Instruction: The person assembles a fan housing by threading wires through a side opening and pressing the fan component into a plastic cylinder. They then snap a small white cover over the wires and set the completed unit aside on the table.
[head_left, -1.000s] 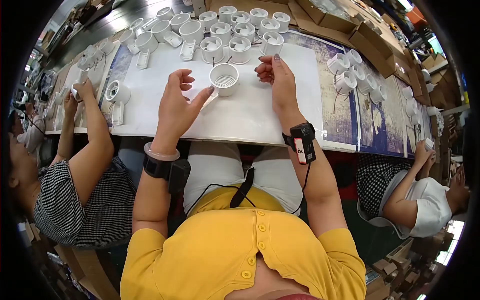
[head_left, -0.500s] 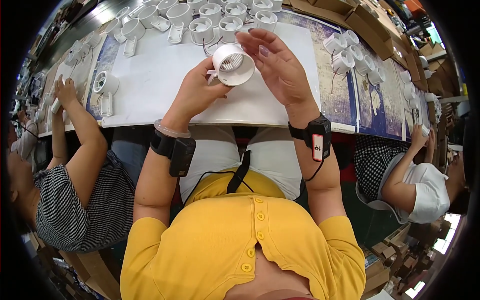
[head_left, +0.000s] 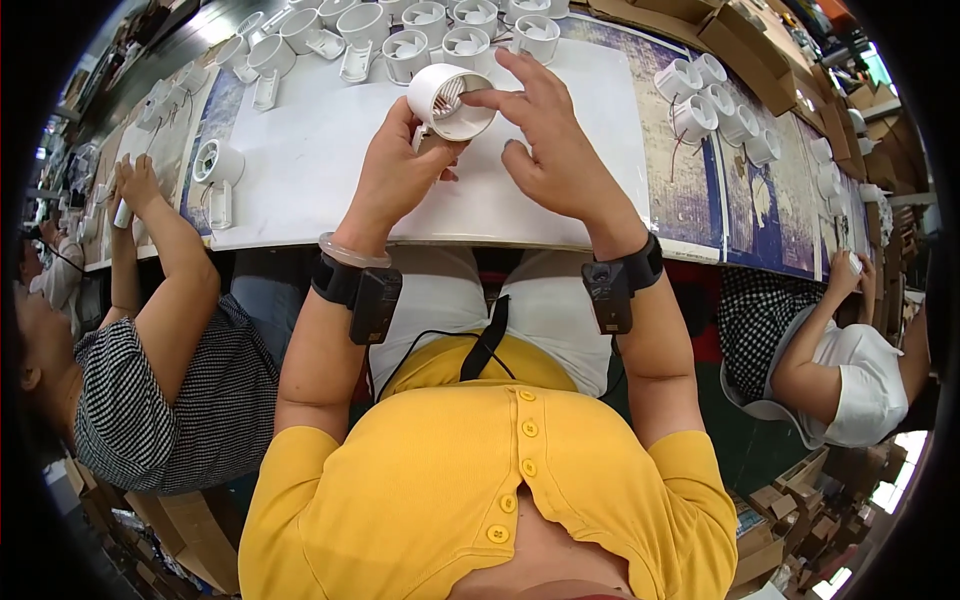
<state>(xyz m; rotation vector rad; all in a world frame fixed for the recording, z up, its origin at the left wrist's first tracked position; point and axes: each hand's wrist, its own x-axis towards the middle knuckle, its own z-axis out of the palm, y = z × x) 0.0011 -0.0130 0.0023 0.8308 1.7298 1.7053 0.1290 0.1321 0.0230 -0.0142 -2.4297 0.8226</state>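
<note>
A white round plastic fan housing (head_left: 425, 92) is held above the table, its wide mouth tilted toward me and a slatted grille inside it. Gripping it from below and the left, my left hand (head_left: 398, 172) has its fingers partly hidden behind it. My right hand (head_left: 556, 150) is on the other side with its fingers apart. Its index finger reaches into the mouth of the housing, close to the grille; whether it presses there I cannot tell.
Several similar white housings with fan blades (head_left: 406, 55) stand along the table's far side. One housing (head_left: 218, 162) sits to the left, and a group with wires (head_left: 694, 118) to the right. Cardboard boxes (head_left: 745, 50) line the far right edge. Co-workers sit on both sides.
The housing has shifted left and slightly away from me in my left hand. My right hand turned from an upright palm beside it to poking its index finger inside.
</note>
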